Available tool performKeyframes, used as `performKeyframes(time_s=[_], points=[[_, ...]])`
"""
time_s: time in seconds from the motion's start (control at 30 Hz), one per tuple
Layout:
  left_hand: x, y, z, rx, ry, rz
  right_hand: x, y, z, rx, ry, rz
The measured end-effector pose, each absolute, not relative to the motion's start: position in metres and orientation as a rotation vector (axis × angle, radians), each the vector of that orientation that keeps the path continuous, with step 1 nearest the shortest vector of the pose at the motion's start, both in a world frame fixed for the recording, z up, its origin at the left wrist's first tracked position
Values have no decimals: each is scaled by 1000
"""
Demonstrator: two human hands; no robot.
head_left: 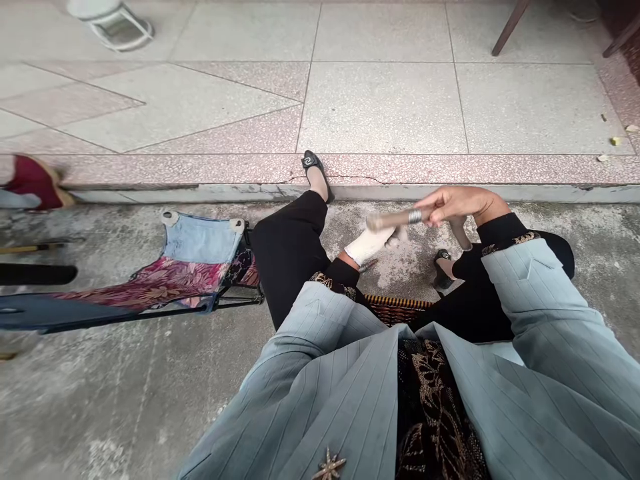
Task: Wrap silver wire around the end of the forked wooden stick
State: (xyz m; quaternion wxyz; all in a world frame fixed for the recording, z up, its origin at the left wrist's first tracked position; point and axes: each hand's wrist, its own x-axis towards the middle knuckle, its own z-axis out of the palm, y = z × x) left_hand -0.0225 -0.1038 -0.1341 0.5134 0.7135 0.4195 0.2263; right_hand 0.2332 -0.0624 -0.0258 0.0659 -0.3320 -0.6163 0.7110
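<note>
My right hand (447, 203) is bare and closed around one end of a short brown wooden handle (393, 219) with silvery wire coiled round it. A greyish-brown piece (461, 233) shows below that hand; I cannot tell whether it belongs to the handle. In a white glove, my left hand (371, 245) is just below the handle's other, blurred end. Its fingers look curled, and what they hold, if anything, is hidden. A small dark object (368, 265) shows beneath the left wrist, too unclear to name.
Between my legs is a woven wicker edge (395, 308). A folding chair (197, 267) with denim and flowered cloth stands at left. Ahead, a stone step (370, 170) rises to a tiled floor. A white-framed object (123, 30) is far left, and someone's red shoe (37, 181) nearer.
</note>
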Motion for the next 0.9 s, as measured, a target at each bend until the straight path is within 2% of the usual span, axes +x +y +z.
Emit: performKeyframes(time_s=[0.13,0.23,0.33,0.43,0.53,0.63,0.9], points=[[-16,-109,-138,1730,899,552,231,-59,-29,-1111,-1368,1847],[-15,-110,-138,1864,833,482,229,-53,-42,-1356,-1257,1734],[-16,-110,-136,1945,794,434,224,-51,-51,-1730,-1480,1497],[-16,-110,-136,2077,834,422,218,-50,-52,-2079,-1983,1053],[-18,-107,-134,2147,889,386,213,-51,-49,-2168,-2413,824],[-24,-103,-129,2144,986,356,211,-54,-48,-2161,-2645,951],[-30,-102,-112,2130,1018,378,208,-65,-55,-1829,-2779,1703]])
